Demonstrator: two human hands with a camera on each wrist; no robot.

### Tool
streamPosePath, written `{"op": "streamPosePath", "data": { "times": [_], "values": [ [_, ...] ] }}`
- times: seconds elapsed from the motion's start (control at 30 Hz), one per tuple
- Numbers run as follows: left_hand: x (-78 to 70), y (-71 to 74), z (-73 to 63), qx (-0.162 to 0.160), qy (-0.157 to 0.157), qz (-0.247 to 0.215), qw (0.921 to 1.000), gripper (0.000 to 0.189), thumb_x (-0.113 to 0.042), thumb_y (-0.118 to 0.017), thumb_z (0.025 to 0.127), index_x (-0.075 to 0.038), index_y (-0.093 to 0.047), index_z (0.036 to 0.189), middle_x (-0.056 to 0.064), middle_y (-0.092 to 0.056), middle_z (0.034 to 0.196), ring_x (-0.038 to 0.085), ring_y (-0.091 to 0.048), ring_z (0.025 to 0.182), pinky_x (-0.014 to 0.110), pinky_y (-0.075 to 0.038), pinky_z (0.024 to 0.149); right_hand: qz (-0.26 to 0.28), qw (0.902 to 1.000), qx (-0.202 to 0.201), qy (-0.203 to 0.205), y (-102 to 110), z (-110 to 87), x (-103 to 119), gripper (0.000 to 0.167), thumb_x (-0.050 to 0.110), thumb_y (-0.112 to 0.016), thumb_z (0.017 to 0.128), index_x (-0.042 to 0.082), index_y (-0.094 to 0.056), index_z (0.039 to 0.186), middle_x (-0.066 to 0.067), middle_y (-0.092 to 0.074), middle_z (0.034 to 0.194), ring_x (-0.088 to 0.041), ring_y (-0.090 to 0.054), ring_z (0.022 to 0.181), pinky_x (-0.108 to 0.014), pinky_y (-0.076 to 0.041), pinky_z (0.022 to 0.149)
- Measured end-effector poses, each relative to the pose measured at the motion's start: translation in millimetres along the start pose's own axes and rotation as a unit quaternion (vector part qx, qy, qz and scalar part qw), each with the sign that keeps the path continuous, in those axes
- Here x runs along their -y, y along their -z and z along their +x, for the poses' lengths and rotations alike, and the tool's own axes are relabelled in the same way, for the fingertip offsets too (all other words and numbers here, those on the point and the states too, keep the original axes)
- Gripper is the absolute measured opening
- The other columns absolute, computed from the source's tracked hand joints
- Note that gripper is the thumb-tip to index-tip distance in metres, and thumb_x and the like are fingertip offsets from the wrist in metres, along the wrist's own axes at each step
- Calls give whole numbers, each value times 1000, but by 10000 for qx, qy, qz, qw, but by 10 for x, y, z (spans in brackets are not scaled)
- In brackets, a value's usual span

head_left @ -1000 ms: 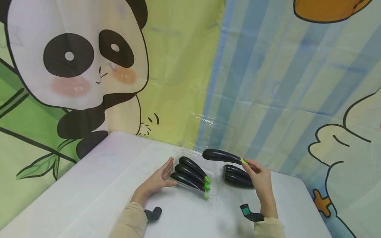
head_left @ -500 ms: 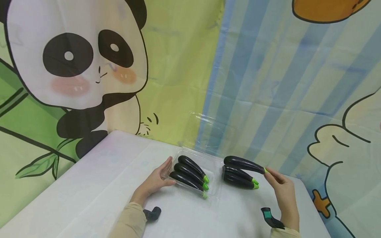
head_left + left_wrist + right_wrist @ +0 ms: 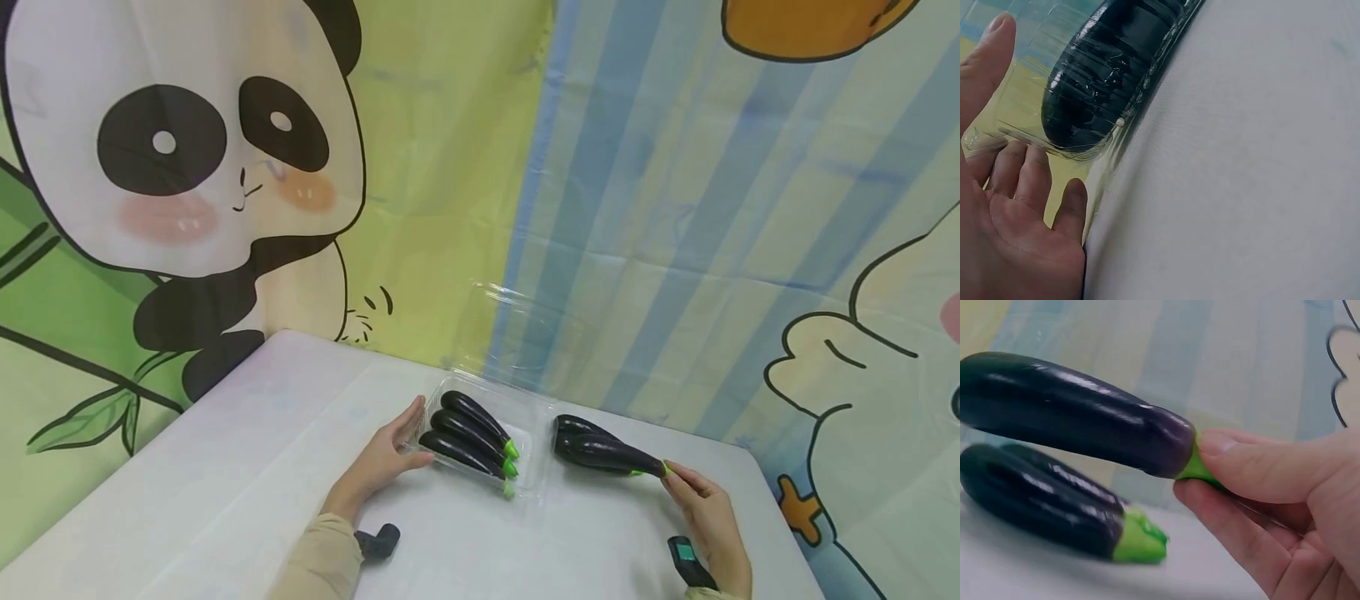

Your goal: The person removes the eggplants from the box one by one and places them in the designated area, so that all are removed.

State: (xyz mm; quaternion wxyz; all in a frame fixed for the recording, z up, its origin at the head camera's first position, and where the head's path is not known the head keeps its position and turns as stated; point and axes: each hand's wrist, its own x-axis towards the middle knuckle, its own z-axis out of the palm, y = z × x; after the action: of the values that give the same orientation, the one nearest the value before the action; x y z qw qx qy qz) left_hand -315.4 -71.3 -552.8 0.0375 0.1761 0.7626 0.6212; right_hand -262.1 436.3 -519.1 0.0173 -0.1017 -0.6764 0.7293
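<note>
In the head view, my right hand [image 3: 705, 508] pinches an eggplant [image 3: 618, 455] by its green stem end. That dark, glossy eggplant [image 3: 1079, 412] hangs just above two other eggplants [image 3: 1041, 500] in the right wrist view, which lie side by side on the white table. My left hand [image 3: 382, 458] rests against the left end of a clear plastic clamshell box [image 3: 531, 433], thumb along the near side and fingers at the end wall. Several eggplants [image 3: 468, 429] lie in the box, green ends toward the right. Through the clear wall [image 3: 1022, 94], one eggplant's rounded end [image 3: 1079, 106] shows close to my left fingers.
The box's clear lid [image 3: 517, 329] stands raised at the back, near the patterned cloth backdrop [image 3: 442, 208]. White tabletop [image 3: 480, 550] extends in front of the box and to the left. The cloth closes off the table's back and right side.
My right hand has carried the eggplant from over the box to the right, then lowered it over the two on the table. The left hand has stayed at the box.
</note>
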Motion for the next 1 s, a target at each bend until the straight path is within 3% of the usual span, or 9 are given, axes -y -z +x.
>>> {"op": "streamPosePath", "data": {
  "times": [0.13,0.33,0.5,0.63,0.83,1.0],
  "values": [
    [31,12,-4,-47,-26,48,10000,97,-28,-79,77,-25,-18,153,-4,-19,158,18,-17,146,46,-13,120,-169,9993,42,-323,49,18,-95,22,18,-67,89,25,-71,109,18,-63,103,1,-65,98,-20,-52,93],
    [65,2,-2,22,-174,80,9998,92,-27,-76,81,-24,-19,153,-2,-22,158,22,-19,146,55,-20,116,-939,9937,-6,-612,39,58,-172,29,25,-73,83,22,-71,111,21,-63,99,3,-65,93,-18,-55,86],
    [53,-10,4,57,-57,223,9997,94,-31,-78,78,-31,-19,152,-5,-22,158,22,-19,147,58,-23,115,-1150,9911,-19,-671,13,83,-222,35,25,-75,81,16,-70,115,19,-64,99,2,-65,91,-20,-56,84],
    [42,-25,18,-1,90,492,9987,99,-38,-81,72,-35,-22,150,-5,-23,158,23,-20,146,57,-26,115,-1280,9899,-62,-606,3,97,-264,47,27,-76,80,9,-66,121,11,-64,107,2,-65,90,-21,-56,84],
    [49,-45,16,-122,58,585,9982,100,-38,-83,69,-30,-25,150,-2,-24,158,26,-21,146,54,-27,115,-1817,9811,-281,-603,-28,127,-309,56,29,-75,81,2,-60,127,-13,-57,130,4,-63,90,-22,-57,82],
    [65,-55,18,-411,-44,676,9969,101,-40,-84,67,-27,-28,150,-4,-27,157,20,-22,145,45,-21,119,-2592,9639,-414,-455,-54,165,-310,61,39,-74,79,3,-61,126,-20,-53,136,-18,-59,112,-32,-55,92]
  ]
}}
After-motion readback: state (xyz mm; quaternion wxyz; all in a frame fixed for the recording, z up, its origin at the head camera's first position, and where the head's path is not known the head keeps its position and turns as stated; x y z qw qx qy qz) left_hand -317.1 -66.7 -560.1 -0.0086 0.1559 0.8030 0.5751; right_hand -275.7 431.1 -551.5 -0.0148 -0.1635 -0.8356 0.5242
